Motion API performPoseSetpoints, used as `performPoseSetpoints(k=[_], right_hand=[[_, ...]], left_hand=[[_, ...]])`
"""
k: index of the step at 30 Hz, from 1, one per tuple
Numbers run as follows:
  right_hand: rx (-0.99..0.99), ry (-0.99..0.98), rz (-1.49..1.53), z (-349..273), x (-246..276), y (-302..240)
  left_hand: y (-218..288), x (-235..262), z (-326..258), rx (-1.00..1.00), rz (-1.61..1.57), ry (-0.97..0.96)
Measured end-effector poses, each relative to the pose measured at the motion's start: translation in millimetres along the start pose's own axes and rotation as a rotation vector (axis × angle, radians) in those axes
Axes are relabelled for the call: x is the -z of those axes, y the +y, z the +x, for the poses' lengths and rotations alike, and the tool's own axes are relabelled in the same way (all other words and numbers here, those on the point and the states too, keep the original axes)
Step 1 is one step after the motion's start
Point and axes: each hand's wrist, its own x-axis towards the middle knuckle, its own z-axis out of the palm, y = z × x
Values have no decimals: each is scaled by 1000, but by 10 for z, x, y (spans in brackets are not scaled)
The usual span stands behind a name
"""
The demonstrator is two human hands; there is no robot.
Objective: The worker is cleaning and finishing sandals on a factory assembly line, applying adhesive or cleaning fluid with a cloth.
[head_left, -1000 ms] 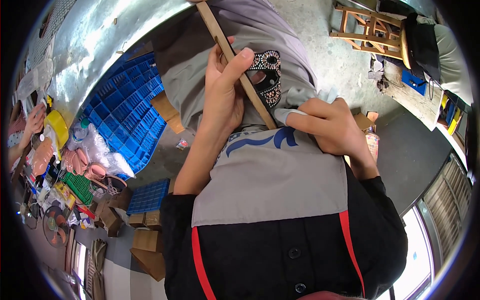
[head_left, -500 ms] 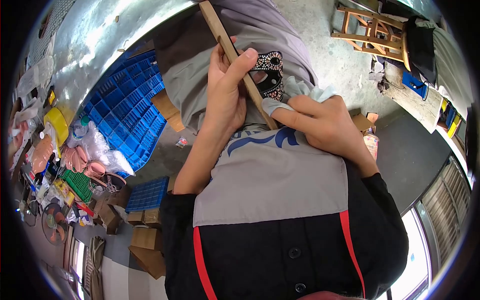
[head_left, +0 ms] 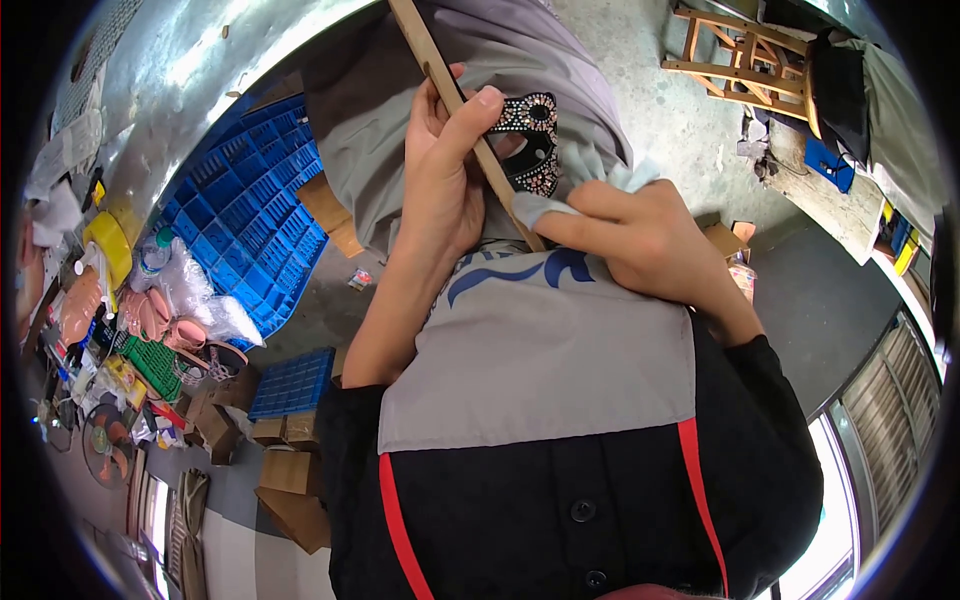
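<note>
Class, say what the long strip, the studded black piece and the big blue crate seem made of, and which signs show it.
Long strip: probably wood, matt; its brown surface looks dull.
Studded black piece: the base could be fabric, leather-like or plastic; its sparkling dots suggest glass or plastic stones.
Big blue crate: likely moulded plastic, slightly shiny, given its even colour and slotted lattice.

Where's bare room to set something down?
Mostly bare: the metal surface alongside the blue crate, and floor between wooden stool and grey cloth. Crowded: that cloth, under wooden strip and studded black piece; far left, around yellow roll and pink shoes.
</note>
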Motion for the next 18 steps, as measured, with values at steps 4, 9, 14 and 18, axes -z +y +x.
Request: performPoseSetpoints(k=[4, 9, 14, 18], right_hand=[[41, 77, -48, 79, -23, 31], [23, 40, -3, -48, -51, 65], [48, 114, -36, 51, -94, 87], [47, 54, 101, -123, -9, 116]], left_hand=[[11, -20, -1, -14, 9, 14], [-11, -2, 0, -22, 22, 5], [-31, 55, 3, -16, 10, 5], [-32, 60, 5, -18, -22, 5]])
